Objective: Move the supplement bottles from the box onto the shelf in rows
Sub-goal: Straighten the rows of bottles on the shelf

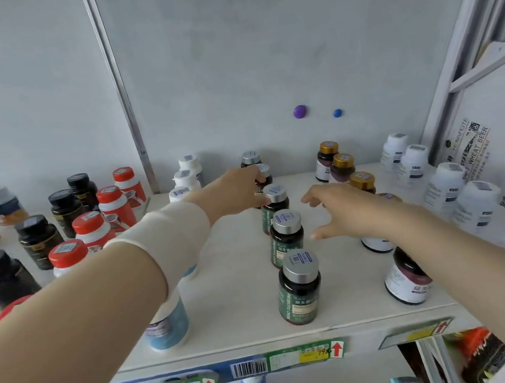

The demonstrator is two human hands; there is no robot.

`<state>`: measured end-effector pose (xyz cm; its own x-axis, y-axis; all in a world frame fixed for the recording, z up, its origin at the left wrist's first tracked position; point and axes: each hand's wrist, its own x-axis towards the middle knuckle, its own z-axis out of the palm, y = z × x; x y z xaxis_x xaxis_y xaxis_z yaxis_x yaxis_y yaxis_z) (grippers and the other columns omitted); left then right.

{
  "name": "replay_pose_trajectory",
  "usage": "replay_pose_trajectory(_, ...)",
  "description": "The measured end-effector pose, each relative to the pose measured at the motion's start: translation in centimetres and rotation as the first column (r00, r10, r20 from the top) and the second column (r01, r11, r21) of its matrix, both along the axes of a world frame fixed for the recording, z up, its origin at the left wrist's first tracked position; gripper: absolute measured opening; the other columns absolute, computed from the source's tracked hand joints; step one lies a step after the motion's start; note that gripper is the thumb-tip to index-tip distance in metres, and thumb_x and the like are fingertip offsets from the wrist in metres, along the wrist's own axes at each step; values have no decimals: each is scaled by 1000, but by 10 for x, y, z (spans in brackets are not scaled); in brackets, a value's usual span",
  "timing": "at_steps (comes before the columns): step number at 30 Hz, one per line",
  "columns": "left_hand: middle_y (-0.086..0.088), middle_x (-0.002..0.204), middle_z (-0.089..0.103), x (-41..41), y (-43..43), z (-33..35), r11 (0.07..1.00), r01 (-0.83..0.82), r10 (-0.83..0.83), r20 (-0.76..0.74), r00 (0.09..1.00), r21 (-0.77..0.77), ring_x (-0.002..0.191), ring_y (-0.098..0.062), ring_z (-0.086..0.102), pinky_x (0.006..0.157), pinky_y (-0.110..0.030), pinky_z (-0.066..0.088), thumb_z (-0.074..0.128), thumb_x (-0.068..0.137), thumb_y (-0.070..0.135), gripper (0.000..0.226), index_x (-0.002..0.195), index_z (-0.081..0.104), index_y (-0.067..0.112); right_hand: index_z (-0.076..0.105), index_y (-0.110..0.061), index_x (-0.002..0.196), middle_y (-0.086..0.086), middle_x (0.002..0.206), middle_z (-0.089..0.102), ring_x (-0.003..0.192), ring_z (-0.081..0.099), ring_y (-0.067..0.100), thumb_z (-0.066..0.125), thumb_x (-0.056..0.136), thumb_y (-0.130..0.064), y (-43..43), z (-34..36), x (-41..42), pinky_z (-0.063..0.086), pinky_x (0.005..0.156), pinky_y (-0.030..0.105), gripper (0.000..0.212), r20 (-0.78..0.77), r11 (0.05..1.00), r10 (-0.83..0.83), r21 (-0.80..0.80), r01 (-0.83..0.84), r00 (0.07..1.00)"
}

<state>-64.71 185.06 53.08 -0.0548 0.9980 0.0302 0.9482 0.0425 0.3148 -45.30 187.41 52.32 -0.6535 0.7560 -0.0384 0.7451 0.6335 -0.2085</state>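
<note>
Shelf point(242, 290): bottles standing in front-to-back rows. Middle row is green bottles point(300, 288) with silver caps, five visible, all upright.

Left hand point(238, 190) is reaching deep into that row. Its fingers point(259, 181) are curled round the second-from-back bottle point(264, 169), which stands on the shelf in line with the rest. White sleeve point(169, 232) on that forearm.

Right hand point(344, 210) hovers over the gold-cap row point(343, 164), just right of the green row. Fingers are spread and loose, holding nothing, and the hand covers part of that row.

Other rows:
- White bottles point(477, 208) along the right side.
- Blue bottle point(166, 325) at the front left, more white-capped ones behind it.
- Red-cap bottles point(92, 226) and black bottles point(37, 237) in the left bay.

Price tags point(303, 355) on the shelf's front edge.
</note>
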Motion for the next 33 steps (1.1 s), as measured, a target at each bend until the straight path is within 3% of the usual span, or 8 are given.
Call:
replay_pose_trajectory(4,-3,132,54,0,7,-9,999,9,-4,131,991,-33,115,-20,54,87,-25,40,63,86,36,61,136,39,11,39,-20,136,-4,133,51,116,53,13,74,77,-34,-10,-19,5,45,95,27,71,-261,969,-118,-239,55,958)
replay_pose_trajectory(8,-4,131,54,1,13,-12,1000,14,-10,178,984,-19,117,-20,52,88,-23,38,65,85,38,65,138,38,11,41,-19,137,-4,132,53,112,56,12,76,74,-33,-12,-35,1,48,93,28,73,-434,939,-209,-339,56,877)
replay_pose_trajectory(13,-5,132,51,7,20,-17,1000,24,-23,123,992,-12,115,-21,50,86,-24,36,67,83,42,66,136,41,12,49,-20,128,-7,125,57,103,56,9,77,72,-31,-12,-51,-4,45,83,22,64,-492,934,-228,-354,46,840)
replay_pose_trajectory(19,-8,125,56,8,27,-20,999,28,-26,94,995,-22,96,-16,48,81,-24,36,67,83,37,57,128,48,8,51,-21,117,-15,98,52,88,53,1,77,73,-25,-12,-65,-13,36,62,7,51,-530,921,-271,-386,56,804)
replay_pose_trajectory(23,-8,122,58,8,30,-19,999,31,-28,103,994,-27,94,-16,48,79,-22,35,66,85,35,50,123,52,5,49,-29,103,-19,90,53,75,51,-10,79,71,-26,-9,-70,-14,36,59,6,44,-566,904,-308,-424,51,764)
replay_pose_trajectory(33,-4,109,57,-3,31,-17,998,23,-14,133,991,-66,92,-17,51,81,-25,40,69,83,32,49,123,53,8,51,-30,102,-26,86,52,74,53,-10,78,73,-24,-7,-70,-16,38,56,4,40,-587,901,-272,-433,-12,763)
